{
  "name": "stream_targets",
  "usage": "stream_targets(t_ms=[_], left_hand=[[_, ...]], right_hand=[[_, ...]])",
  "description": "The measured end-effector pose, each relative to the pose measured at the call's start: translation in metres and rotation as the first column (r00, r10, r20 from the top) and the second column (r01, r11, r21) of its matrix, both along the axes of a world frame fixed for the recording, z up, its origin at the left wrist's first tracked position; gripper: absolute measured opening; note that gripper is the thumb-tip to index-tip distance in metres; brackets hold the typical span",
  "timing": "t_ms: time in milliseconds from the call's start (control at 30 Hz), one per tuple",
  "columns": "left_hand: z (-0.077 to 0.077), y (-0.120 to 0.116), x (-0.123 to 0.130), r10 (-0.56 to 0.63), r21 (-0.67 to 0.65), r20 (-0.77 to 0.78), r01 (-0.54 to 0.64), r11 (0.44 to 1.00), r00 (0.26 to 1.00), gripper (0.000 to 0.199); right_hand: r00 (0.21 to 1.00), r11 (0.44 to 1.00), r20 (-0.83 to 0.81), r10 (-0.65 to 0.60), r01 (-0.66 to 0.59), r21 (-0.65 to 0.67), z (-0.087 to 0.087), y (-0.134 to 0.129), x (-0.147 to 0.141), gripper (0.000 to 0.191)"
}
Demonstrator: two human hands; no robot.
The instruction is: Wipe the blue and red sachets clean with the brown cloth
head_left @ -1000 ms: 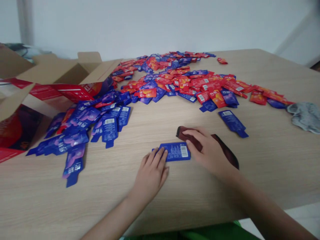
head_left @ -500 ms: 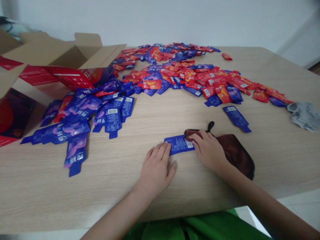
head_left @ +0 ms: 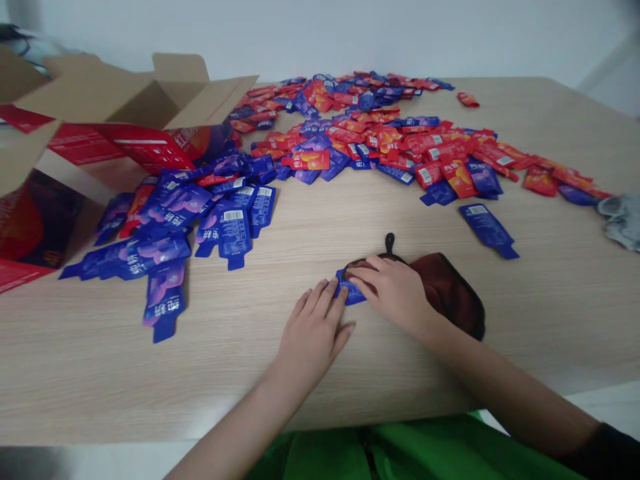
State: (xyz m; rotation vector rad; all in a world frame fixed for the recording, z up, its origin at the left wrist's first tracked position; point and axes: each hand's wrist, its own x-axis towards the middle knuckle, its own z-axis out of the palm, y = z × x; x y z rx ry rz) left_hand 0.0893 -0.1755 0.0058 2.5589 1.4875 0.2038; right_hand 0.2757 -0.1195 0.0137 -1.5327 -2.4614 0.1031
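Note:
A blue packet point(head_left: 353, 293) lies flat on the table in front of me, partly hidden by a dark red cloth point(head_left: 440, 277) with black edging and a small black loop. My left hand point(head_left: 313, 333) rests with its fingertips on the packet's left end, fingers laid flat and thumb spread. Over the packet's right part, my right hand point(head_left: 395, 293) has its curled fingers closed on the cloth's left edge. The cloth's other end spreads out to the right under my right wrist.
Open cardboard boxes point(head_left: 120, 100) stand at the left. Blue packets point(head_left: 167, 213) are heaped beside them, and mixed red and blue packets point(head_left: 400, 143) stretch across the back. A single blue packet point(head_left: 487, 228) and a grey cloth point(head_left: 623, 219) lie at the right.
My right hand has moved left with the cloth's edge, which now covers more of the blue packet. My left hand stays at the packet's left end. The view has shifted slightly.

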Motion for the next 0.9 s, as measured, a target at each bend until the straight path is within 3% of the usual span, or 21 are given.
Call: stream_targets(t_ms=[133,233,367,467,567,667,900], left_hand=[[-0.001,-0.001,0.000,0.007,0.018,0.009,-0.008,1.000,1.000,0.057],[-0.006,-0.006,0.002,0.030,0.056,0.010,-0.030,0.998,1.000,0.056],[-0.012,-0.010,0.002,0.010,0.091,-0.001,-0.010,0.996,1.000,0.056],[-0.015,-0.011,0.000,-0.004,0.106,-0.023,0.006,0.994,1.000,0.057],[-0.016,-0.010,-0.002,0.002,0.096,-0.037,0.001,0.995,0.999,0.054],[-0.016,-0.009,-0.003,0.018,0.088,-0.037,-0.015,0.996,0.999,0.054],[-0.015,-0.009,-0.003,0.023,0.057,-0.027,-0.022,0.998,0.999,0.055]], right_hand=[[0.984,0.981,0.001,-0.180,0.180,-0.073,-0.002,0.009,0.052,0.027],[0.969,0.960,0.063,-0.240,0.246,-0.130,0.008,0.012,0.076,0.026],[0.972,0.972,-0.023,-0.235,0.235,-0.009,0.025,0.009,0.057,0.029],[0.994,0.998,-0.108,-0.014,0.020,0.063,0.024,-0.001,0.020,0.028],[0.986,0.985,0.019,0.163,-0.164,0.053,0.011,-0.010,-0.004,0.024],[0.989,0.991,0.070,0.132,-0.134,0.024,0.000,-0.012,0.004,0.022],[1.000,0.999,0.017,-0.017,0.018,-0.048,-0.004,-0.004,0.059,0.024]])
